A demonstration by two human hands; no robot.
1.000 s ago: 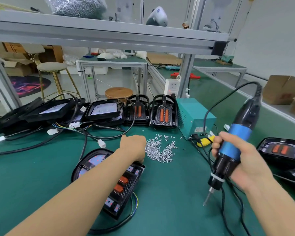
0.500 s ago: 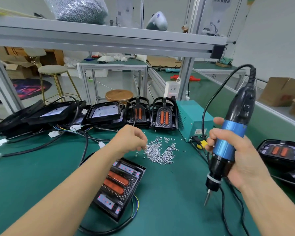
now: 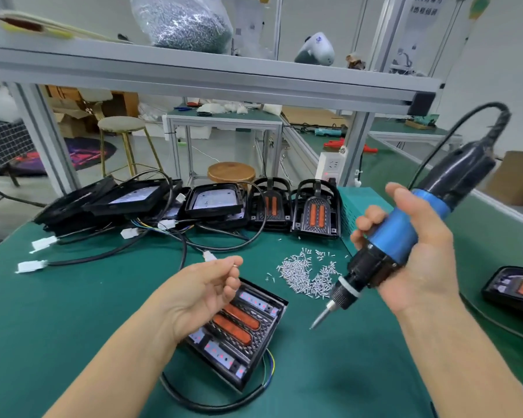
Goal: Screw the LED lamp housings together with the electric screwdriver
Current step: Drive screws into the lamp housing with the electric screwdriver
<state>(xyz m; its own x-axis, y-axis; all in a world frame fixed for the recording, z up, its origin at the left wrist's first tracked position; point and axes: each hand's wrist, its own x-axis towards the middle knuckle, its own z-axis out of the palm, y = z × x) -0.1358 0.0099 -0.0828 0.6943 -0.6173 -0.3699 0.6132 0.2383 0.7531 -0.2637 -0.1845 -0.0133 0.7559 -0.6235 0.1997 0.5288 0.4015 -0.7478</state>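
Two hands are up over the green counter (image 3: 73,312) in the head view. At about 3 o'clock, the right hand (image 3: 420,260) is wrapped around the blue grip of the electric screwdriver (image 3: 405,233), which tilts so its bit points down toward 7 o'clock, its tip in the air and clear of everything. Its black cord arcs off from the top end toward 1 o'clock. At about 6 o'clock, the left hand (image 3: 206,294) is turned palm up, fingertips pinching a small screw (image 3: 234,267) above the nearest LED lamp housing (image 3: 242,330). That housing lies flat on the counter just under the left hand, orange strips facing up, a black cable curling out from beneath it toward 6 o'clock. A loose pile of screws (image 3: 305,274) sits between the two hands, just beyond the housing. At 12 o'clock two more housings (image 3: 314,214) stand against a teal box (image 3: 349,206); at 10 o'clock lies a stack of black housings (image 3: 127,200) with tangled wires. Another housing (image 3: 517,288) lies at the 3 o'clock edge.
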